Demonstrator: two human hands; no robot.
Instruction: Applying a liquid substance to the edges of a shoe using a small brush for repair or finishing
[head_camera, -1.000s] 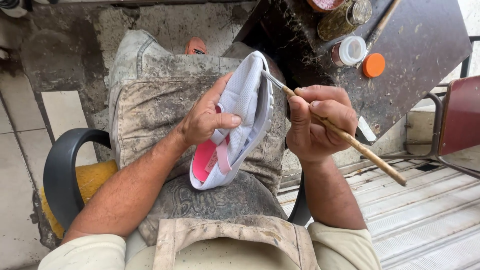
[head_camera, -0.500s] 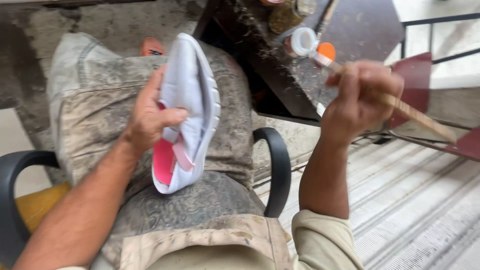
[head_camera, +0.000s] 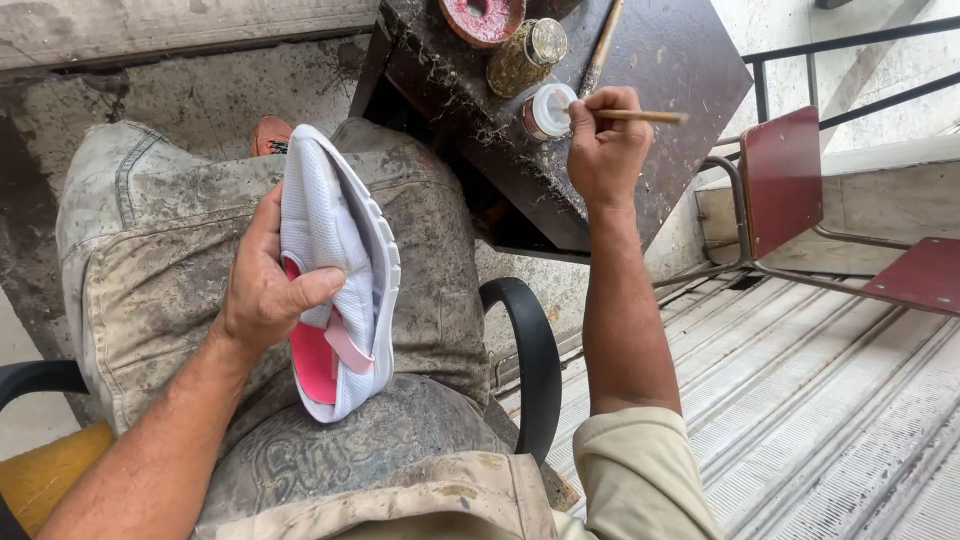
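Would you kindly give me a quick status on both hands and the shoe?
Left hand grips white shoe on lap. Right hand holds stick, tip at small open jar on dark table. Nothing blocking.

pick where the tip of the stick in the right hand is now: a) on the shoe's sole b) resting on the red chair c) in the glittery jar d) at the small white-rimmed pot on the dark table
d: the right hand holds the stick with its tip at the white-rimmed pot on the dark table, away from the shoe in the left hand.
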